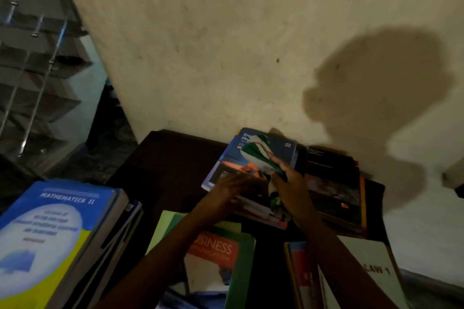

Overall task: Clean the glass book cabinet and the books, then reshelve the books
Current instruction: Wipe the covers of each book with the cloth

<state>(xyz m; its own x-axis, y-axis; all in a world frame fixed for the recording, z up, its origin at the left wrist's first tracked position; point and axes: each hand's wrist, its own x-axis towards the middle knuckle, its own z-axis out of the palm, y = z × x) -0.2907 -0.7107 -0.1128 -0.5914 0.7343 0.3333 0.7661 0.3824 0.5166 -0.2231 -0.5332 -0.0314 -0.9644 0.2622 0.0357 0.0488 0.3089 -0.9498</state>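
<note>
Through the head camera I saw the right hand raised over the far side of the dark table. Its fingers were curled round a bunched green-and-white cloth. The cloth stuck out past the hand toward the wall and hung over a blue book. That blue book topped a stack at the table's far edge, close against the wall.

The left hand lay on the near edge of the blue book with its fingers straight and close together, pinching nothing that I could make out.

Just right of the stack, also at the far edge, a dark-covered book lay flat on another pile. Nearer to me, a Business Communication book sat under the left forearm, resting on a light green sheet. A blue-and-yellow Mathematics II book capped a pile at the near left corner. A pale Law 1 book lay at the near right.

The glass book cabinet stood beyond the table's left edge, its glass shelves carried on metal rods. The picture was dim and blurred, so I could read little else.
</note>
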